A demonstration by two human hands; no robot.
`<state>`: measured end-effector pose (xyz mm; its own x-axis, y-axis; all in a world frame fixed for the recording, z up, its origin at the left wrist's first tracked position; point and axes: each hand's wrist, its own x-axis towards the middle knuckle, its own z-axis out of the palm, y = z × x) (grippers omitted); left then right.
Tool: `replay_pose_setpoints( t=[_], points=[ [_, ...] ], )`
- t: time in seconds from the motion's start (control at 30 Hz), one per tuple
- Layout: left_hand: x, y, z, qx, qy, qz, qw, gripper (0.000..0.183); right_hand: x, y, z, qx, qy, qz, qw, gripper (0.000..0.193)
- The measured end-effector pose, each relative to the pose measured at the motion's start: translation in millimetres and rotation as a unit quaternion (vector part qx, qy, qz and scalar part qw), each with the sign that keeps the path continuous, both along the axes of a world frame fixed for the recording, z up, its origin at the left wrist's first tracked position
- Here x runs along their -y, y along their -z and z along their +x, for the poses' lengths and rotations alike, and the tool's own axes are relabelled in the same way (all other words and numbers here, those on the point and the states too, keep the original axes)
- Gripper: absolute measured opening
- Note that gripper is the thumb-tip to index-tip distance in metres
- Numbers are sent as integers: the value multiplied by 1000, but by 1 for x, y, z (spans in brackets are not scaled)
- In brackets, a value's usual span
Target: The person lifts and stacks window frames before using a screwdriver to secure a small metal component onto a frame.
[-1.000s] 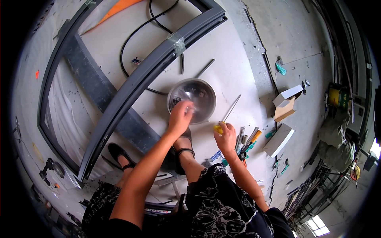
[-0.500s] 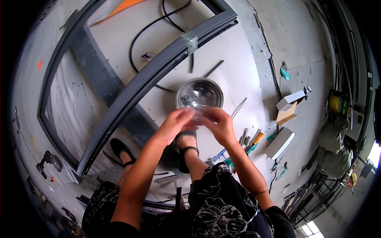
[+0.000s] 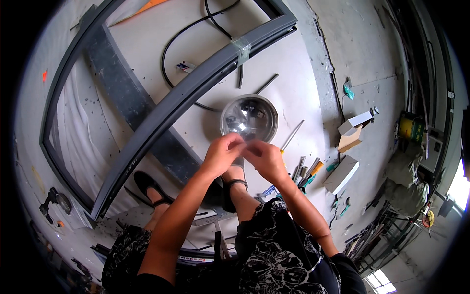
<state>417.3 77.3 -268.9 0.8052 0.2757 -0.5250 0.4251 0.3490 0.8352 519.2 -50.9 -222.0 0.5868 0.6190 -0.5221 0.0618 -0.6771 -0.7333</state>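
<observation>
At far left, a small orange-red patch [image 3: 44, 75] on the pale ground, and lower down, a dark tool with a round disc [image 3: 62, 202]. Next, a large curved grey frame [image 3: 181, 100], sweeping diagonally from lower left to top centre, with clear tape [image 3: 241, 50] around its upper part. Beneath it, a broad dark strip [image 3: 117, 76], slanting down to the right; also a black shoe [image 3: 147, 185] and a looping black cable [image 3: 164, 61]. At centre, a left hand [image 3: 221, 156], palm inward, with thumb and fingers brought together in a pinch. Just beyond the hands, a round steel bowl [image 3: 268, 120], shiny inside, resting on the white sheet [image 3: 291, 73]. Meeting the left at the near rim, a right hand [image 3: 264, 158], likewise pinched, fingertips close to or touching the other's. Cannot tell whether grasping anything between them. Behind the bowl, a short dark rod [image 3: 267, 84]. Right of it, a screwdriver [image 3: 293, 134], lying aslant, partly hidden by the right hand. Then a cluster of hand tools [image 3: 299, 169], one with an orange handle. Farther right, an open carton [image 3: 351, 139] above a long white box [image 3: 341, 175].
</observation>
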Motion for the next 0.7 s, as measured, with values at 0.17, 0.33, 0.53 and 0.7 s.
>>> replay_pose_setpoints(
  t=[0.17, 0.33, 0.53, 0.7],
  points=[
    [22, 26, 8, -103, -87, -160, 978, 7, 0, 10, -1, 168, -104, 9, 980, 13],
    [38, 56, 25, -169, -221, -316, 907, 10, -4, 15, -13, 235, -110, 62, 964, 15],
    [24, 38, 52, -210, -274, -430, 834, 6, 18, 36, 33, -252, 298, -7, 921, 24],
    [29, 46, 43, -238, -285, -415, 831, 6, 18, 62, 48, -428, 363, -32, 827, 26]
  ],
)
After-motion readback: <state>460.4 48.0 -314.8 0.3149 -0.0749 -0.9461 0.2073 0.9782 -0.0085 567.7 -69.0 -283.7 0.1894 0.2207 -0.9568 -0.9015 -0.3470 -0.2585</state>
